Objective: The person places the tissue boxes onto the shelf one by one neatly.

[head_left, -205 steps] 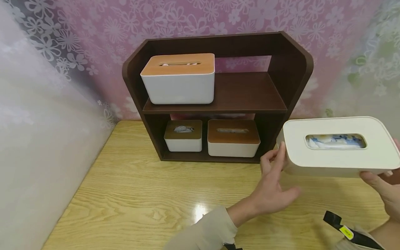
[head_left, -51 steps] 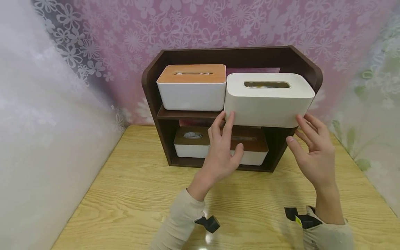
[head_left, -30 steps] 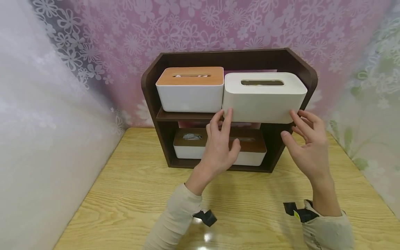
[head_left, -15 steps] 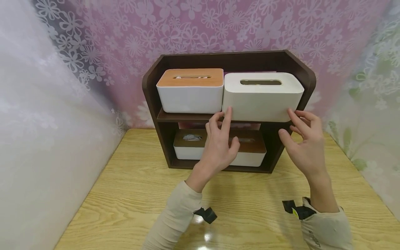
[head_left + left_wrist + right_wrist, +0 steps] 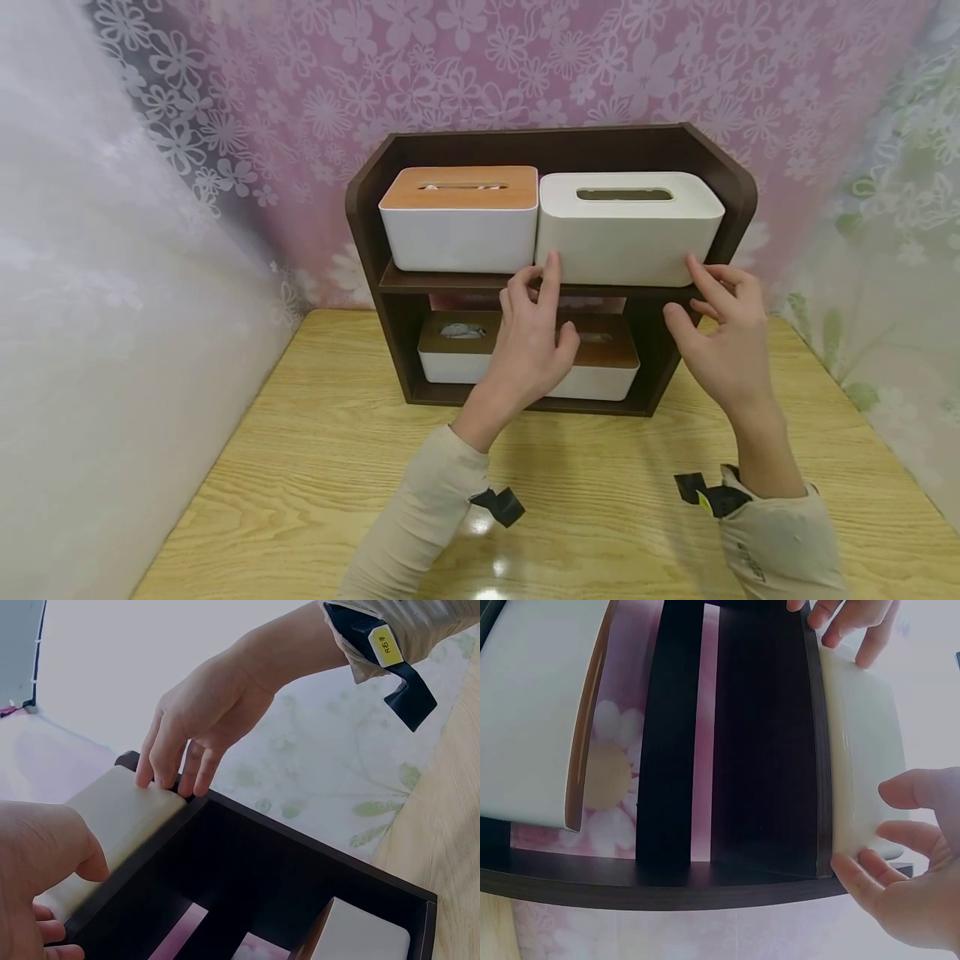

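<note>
A cream tissue box [image 5: 630, 242] with an oval slot in its lid sits on the upper shelf of a dark brown rack [image 5: 585, 148], on the right side. My left hand [image 5: 525, 342] touches the lower left of its front with a fingertip. At the lower right corner, fingertips of my right hand [image 5: 723, 342] rest against the box, thumb held away. Neither hand wraps round it. In the right wrist view, the box [image 5: 870, 750] lies flush along the shelf edge, with the right fingers [image 5: 859, 881] at its end.
Left of the cream box stands a white tissue box with an orange wood lid [image 5: 461, 237]. Below are a small olive-lidded tissue box [image 5: 453, 367] and a brown-lidded one [image 5: 600, 382], partly behind the left hand. The rack stands on a wood-grain table [image 5: 300, 483] against floral walls.
The cream tissue box has gone from both hands' hold at the right onto the upper shelf. Over the last second it has slid slightly farther back, both hands following it.
</note>
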Tool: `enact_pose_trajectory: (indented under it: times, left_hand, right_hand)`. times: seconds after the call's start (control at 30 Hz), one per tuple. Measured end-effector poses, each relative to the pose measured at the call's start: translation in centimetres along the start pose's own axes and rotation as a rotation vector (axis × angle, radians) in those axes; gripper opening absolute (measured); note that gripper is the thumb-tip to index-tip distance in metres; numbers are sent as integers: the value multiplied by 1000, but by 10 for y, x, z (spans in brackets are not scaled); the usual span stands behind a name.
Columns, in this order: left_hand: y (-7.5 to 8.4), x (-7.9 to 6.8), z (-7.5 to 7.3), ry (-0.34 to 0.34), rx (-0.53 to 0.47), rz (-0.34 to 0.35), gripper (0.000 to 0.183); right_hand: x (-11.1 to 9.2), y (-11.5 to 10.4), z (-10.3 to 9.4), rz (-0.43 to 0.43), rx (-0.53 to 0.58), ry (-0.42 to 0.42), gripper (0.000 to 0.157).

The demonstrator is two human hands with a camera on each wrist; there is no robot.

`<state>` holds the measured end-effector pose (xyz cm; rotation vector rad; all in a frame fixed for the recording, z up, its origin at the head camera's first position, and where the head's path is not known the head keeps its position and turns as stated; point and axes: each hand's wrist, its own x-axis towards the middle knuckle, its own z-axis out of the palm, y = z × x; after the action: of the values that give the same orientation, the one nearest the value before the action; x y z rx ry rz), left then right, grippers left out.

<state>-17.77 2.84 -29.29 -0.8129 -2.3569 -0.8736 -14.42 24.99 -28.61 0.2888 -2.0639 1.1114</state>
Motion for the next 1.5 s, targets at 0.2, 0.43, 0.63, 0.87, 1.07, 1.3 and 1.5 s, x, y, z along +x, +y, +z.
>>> enact_pose_trajectory:
  times: [0.2,0.43,0.63,0.87,1.07,1.3,1.5]
  left_hand:
    - [-1,-2,0,-12,11,-6,79]
    - [-1,-4,-2,-9,25,7,75]
    - [-4,-4,-4,-21,44,8,72]
    - [-9,-7,-7,-56,19,7,71]
    - [-15,-16,-10,-51,6,2,73]
    - [-19,-25,-17,0,-15,36,71]
    - [-24,-33,-24,76,8,80,69]
  right_hand:
    - [-2,-3,4,23,8,-33,55]
    - [-4,-2,8,29,28,-69,55]
    - [-4,-2,10,33,35,-90,54]
    - [-8,-2,13,48,53,-109,54]
    - [-15,-2,15,14,56,-110,54]
    - [-24,-5,20,-83,85,-82,58]
    - [-30,-4,28,-146,58,-83,64]
